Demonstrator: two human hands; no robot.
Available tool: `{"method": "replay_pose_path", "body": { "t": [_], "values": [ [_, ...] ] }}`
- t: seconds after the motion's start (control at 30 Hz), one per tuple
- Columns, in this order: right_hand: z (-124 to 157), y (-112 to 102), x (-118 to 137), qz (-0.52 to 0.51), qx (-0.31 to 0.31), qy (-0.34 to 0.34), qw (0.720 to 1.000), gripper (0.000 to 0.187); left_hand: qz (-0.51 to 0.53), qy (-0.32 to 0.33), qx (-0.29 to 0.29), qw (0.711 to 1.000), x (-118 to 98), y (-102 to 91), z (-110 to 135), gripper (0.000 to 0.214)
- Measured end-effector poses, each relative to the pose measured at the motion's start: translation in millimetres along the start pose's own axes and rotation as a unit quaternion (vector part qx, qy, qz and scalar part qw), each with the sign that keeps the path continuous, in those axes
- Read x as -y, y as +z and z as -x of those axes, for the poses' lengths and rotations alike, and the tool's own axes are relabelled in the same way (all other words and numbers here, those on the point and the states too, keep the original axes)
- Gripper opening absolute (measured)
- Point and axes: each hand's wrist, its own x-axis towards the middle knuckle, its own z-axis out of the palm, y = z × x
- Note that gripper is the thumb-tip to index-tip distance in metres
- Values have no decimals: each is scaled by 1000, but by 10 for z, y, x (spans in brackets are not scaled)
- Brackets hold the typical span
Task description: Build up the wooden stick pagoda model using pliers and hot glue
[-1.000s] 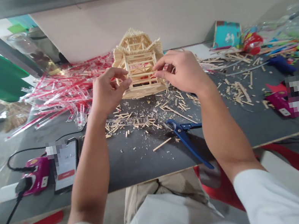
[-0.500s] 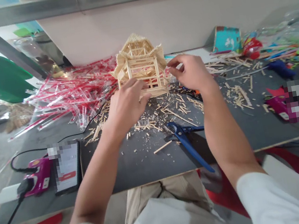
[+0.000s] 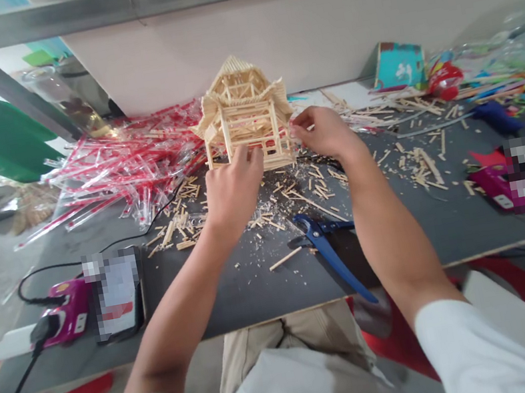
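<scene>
Left hand (image 3: 233,188) curls against the stick house (image 3: 244,115) base; right hand (image 3: 325,131) pinches, seemingly, its right edge, blue cutters (image 3: 327,249) lying near on the tabletop (image 3: 238,289).

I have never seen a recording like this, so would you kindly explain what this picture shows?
There is no machine here: a person wears a camera on the head, so you look down along their own arms. The left hand touches the front of a small stick house; the right hand pinches at its right side. The house stands on a dark table among stick offcuts. Blue cutters lie nearer the person, red wrappers are heaped at the left, and a phone lies by the left edge.
</scene>
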Motion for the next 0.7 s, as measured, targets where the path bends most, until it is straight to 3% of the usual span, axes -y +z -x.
{"method": "replay_pose_path", "body": {
  "t": [0.1,0.2,0.37,0.53,0.7],
  "values": [
    [-25,93,-24,-128,41,78,988,24,4,9,-3,1000,-15,3,5,36],
    [-24,138,5,-212,72,113,968,22,13,11,4,1000,-27,-6,13,36],
    [-40,140,14,-288,61,143,945,22,32,5,19,999,-10,-31,11,34],
    [-59,98,112,-315,12,110,942,36,68,-45,-27,996,153,-70,-14,26],
    [-11,-6,289,-330,-13,62,942,44,96,-48,-86,991,320,-56,-39,18]
  ]
}}
